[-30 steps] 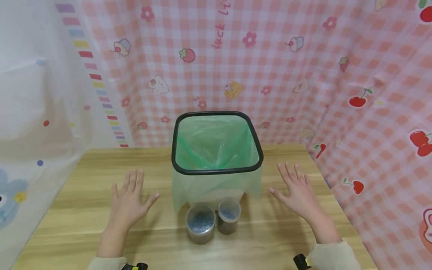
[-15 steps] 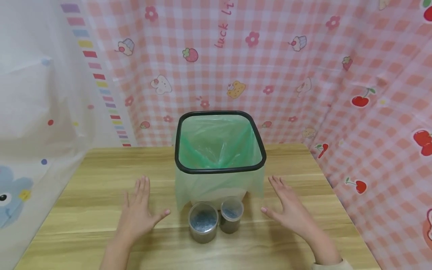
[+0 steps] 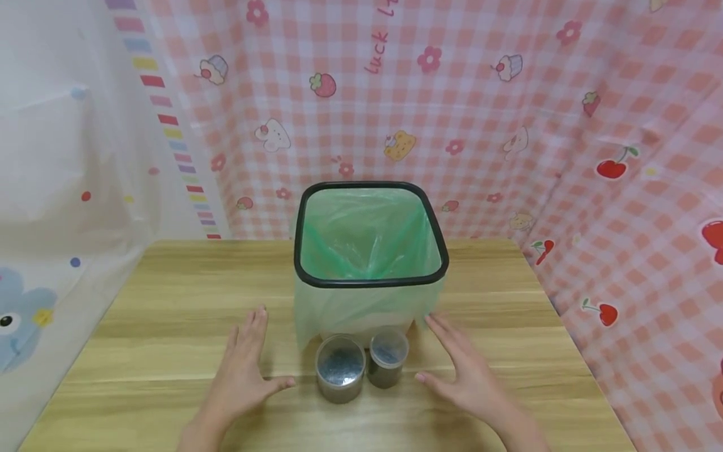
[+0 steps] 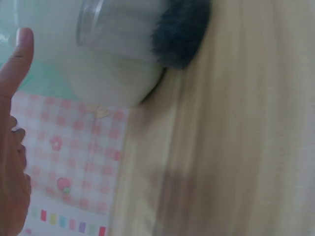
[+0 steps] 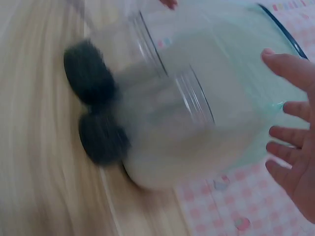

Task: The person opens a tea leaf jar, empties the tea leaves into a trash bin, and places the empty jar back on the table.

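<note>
Two clear plastic tubs with dark contents stand side by side on the wooden table, a wider one [image 3: 340, 371] and a narrower one [image 3: 387, 363]. Right behind them is a waste bin with a black rim [image 3: 371, 283], lined with a pale green bag [image 3: 361, 307]. My left hand [image 3: 241, 375] is spread left of the wider tub, thumb pointing at it, holding nothing. On the other side my right hand [image 3: 470, 376] is spread near the narrower tub, also holding nothing; whether its fingertips touch the bag's edge I cannot tell. In the right wrist view both tubs' dark contents [image 5: 88, 73] are blurred.
A pink checked cloth [image 3: 361, 113] hangs behind the table and along its right side. On the left hangs a white sheet [image 3: 51, 163] with a coloured strip. The wooden tabletop [image 3: 141, 351] runs to both cloths.
Both hands have moved inward toward the tubs, and their fingertips have come nearer the front of the table. The tubs and bin have stayed in place; the head view has shifted slightly.
</note>
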The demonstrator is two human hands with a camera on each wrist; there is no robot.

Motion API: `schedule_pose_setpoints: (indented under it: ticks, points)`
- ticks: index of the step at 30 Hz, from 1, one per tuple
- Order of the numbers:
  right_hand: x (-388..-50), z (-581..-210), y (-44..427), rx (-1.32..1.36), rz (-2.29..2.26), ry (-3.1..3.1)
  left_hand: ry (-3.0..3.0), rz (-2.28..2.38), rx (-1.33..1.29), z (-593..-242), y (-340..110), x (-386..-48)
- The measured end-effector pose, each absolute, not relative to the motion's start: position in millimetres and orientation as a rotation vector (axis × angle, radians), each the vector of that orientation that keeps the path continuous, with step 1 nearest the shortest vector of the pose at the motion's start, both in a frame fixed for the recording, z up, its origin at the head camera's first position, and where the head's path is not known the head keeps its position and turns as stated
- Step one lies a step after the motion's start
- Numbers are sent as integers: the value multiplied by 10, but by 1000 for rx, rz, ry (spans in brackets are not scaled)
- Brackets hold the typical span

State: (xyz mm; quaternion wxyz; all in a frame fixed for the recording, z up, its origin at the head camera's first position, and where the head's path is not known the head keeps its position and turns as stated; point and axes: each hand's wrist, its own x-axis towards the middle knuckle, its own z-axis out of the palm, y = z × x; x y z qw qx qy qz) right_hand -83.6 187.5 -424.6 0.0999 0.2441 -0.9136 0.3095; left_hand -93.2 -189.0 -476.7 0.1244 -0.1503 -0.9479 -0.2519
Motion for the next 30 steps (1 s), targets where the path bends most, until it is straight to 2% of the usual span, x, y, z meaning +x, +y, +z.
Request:
schedule_pose_setpoints:
  ticks: [15,30]
  points:
    - [-855,-4170,1172,995,1080,-2682,-2642,-692,-568,-4999,-1654,-914]
    - [-863,-4324,691,1000,799,-2985,-2760,-1245,-438,-5242,-1352,-839]
